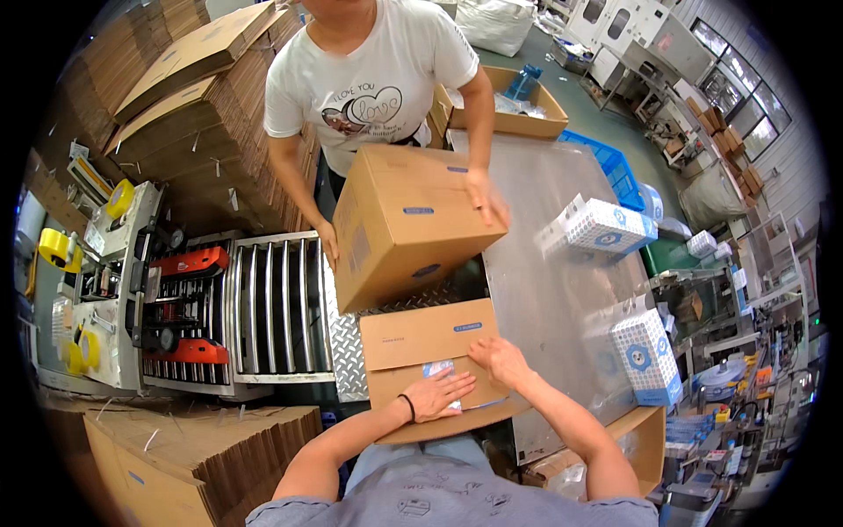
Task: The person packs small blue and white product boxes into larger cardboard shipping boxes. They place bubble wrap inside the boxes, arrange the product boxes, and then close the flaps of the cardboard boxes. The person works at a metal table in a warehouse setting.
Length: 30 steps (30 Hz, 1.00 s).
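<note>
A cardboard carton [399,346] is in front of me with its far flap folded inward and its near flap [461,423] spread toward my body. Between the flaps shows a small part of a blue-and-white package [437,367]. My left hand [436,395] lies flat over this gap with its fingers stretched out. My right hand [499,360] is closed at the right end of the far flap, its fingers curled on the cardboard. Across from me, a co-worker's two hands hold a larger, closed carton [378,220], tilted, just beyond mine.
To the left, a roller conveyor [277,307] leads to a taping machine with red guides [189,351]. Blue-and-white packs [645,356] stand on the metal table [562,307] at right. Flattened cartons [202,140] are stacked far left; a blue crate [606,167] is behind the table.
</note>
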Available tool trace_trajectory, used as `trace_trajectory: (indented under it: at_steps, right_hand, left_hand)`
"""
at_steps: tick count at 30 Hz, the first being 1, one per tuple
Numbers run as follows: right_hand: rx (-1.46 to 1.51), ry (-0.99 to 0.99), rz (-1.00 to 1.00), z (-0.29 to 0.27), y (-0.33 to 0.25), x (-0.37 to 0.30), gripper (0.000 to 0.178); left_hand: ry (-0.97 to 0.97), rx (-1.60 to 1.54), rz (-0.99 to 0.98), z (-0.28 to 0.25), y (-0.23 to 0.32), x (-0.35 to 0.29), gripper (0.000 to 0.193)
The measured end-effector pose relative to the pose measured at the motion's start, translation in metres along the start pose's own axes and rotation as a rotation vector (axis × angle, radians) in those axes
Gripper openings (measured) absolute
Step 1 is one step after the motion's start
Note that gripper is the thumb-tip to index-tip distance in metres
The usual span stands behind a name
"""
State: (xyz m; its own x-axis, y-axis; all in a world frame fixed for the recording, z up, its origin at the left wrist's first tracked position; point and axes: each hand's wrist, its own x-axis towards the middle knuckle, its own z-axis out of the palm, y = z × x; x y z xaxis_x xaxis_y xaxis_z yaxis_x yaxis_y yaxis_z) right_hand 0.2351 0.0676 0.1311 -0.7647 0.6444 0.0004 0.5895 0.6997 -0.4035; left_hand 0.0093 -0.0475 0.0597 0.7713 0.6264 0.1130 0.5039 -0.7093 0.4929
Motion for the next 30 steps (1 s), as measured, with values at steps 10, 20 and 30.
trace_trajectory:
  at_steps: [10, 20, 30]
  right_hand:
    - [0.366, -0.312, 0.012, -0.003, 0.047, 0.0, 0.037]
    - [0.337, 0.43, 0.344, 0.069, 0.023, 0.002, 0.055]
    - [0.674, 0.434, 0.742, 0.131, -0.035, -0.028, 0.059]
  left_hand:
    - [-0.244, -0.002, -0.192, -0.087, 0.08, -0.049, 0.08]
    - [0.366, 0.368, -0.694, -0.043, -0.032, -0.048, 0.059]
    - [0.739, -0.443, -1.058, -0.032, -0.071, -0.126, 0.055]
